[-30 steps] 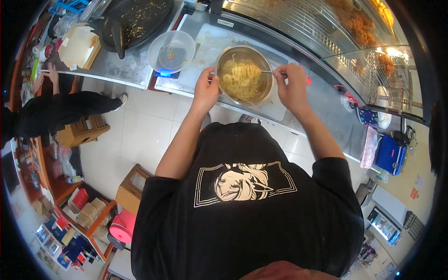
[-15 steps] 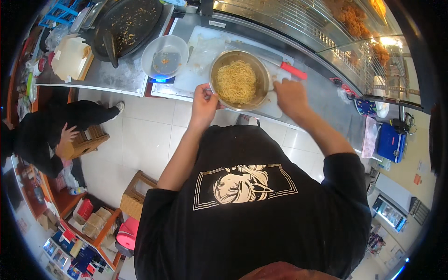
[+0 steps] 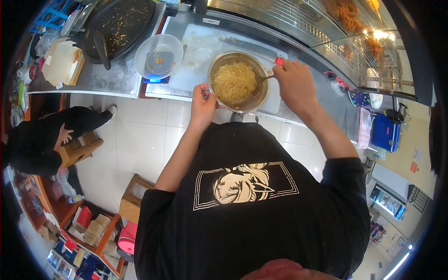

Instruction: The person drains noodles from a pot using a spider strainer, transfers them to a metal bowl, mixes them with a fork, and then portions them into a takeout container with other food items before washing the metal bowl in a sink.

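Note:
A round metal bowl of thin yellow noodles is at the front edge of the counter. My left hand grips its near-left rim, thumb and fingers closed. A metal utensil with a thin handle dips into the noodles from the right; its end is partly buried, so I cannot tell spoon from fork. Closed around the other end of that handle, my right hand sits just beyond the bowl's right rim. Behind the bowl, a knife lies on the white cutting board, its red handle mostly covered by my right hand.
Left of the board stands a translucent plastic bowl with food scraps. Farther left are a dark pan with crumbs and an opened cardboard box. A glass display case holds fried food. Another person sits at left.
My right hand has moved up and slightly right, now covering most of the knife's red handle. The utensil shows more clearly, and the noodles have shifted in the bowl.

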### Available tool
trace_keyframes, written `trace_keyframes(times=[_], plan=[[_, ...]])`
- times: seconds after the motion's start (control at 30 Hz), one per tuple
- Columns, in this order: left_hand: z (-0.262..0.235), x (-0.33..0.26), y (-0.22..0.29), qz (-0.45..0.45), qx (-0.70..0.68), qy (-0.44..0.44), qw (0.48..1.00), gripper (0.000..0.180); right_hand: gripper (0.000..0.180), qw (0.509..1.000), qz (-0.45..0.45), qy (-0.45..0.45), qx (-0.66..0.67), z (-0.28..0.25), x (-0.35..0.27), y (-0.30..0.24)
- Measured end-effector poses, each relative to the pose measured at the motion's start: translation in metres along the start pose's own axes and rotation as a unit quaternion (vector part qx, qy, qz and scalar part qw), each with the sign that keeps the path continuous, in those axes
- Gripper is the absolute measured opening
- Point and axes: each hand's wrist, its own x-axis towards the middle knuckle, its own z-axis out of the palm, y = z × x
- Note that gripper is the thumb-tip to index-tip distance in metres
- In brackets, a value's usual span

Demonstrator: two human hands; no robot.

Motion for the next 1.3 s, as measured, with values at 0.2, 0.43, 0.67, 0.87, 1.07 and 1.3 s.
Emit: trace_keyframes(times=[0.2, 0.43, 0.67, 0.87, 1.07, 1.3], plan=[[-0.007, 0.015, -0.004, 0.000, 0.066, 0.027, 0.997, 0.033, 0.009, 0.997, -0.039, -0.043, -0.057, 0.050, 0.036, 0.052], [-0.001, 0.009, 0.006, 0.039, 0.097, -0.005, 0.995, 0.033, 0.017, 0.962, 0.020, -0.057, 0.268, 0.156, 0.003, 0.015], [0.000, 0.027, 0.027, -0.002, 0.117, 0.009, 0.993, 0.040, 0.016, 0.873, 0.153, -0.065, 0.459, 0.133, -0.011, 0.042], [-0.015, 0.049, 0.009, 0.006, 0.132, 0.020, 0.991, 0.041, 0.006, 0.991, -0.067, 0.054, 0.098, 0.013, -0.004, 0.025], [-0.011, 0.028, -0.002, 0.033, 0.145, 0.045, 0.988, 0.046, 0.009, 0.989, -0.102, 0.008, -0.110, -0.017, 0.014, 0.022], [0.002, 0.013, -0.003, 0.036, 0.147, 0.023, 0.988, 0.051, 0.009, 0.987, 0.152, -0.005, -0.056, 0.130, 0.033, 0.026]])
